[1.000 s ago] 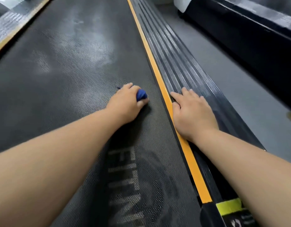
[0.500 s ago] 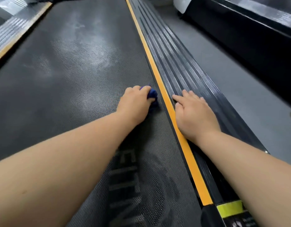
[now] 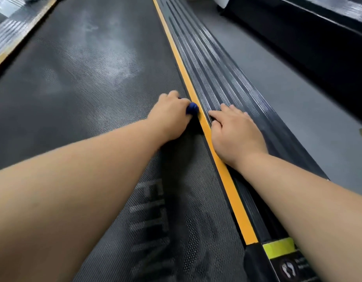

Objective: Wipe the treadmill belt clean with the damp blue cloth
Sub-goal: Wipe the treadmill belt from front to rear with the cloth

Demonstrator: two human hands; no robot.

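Left hand (image 3: 170, 117) curled round bunched blue cloth (image 3: 192, 108), pressing it on treadmill belt (image 3: 54, 123) at right edge, just beside yellow strip (image 3: 222, 169). Right hand (image 3: 235, 135) flat, empty, braced on side rail (image 3: 226, 78). Advice: spread cloth wider, use firm overlapping passes. Pale smears (image 3: 106, 55) up-belt look unwiped.

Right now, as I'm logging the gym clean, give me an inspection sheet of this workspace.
Surface: treadmill belt, dark, pale smears further up.
Job's things: blue cloth bunched at the belt's right edge, beside the yellow stripe.
Clutter: nothing seen.
Hands: left hand grips the cloth; right hand lies flat on the ribbed side rail.
Cables: nothing seen.
Surroundings: grey floor, another dark machine on the right.
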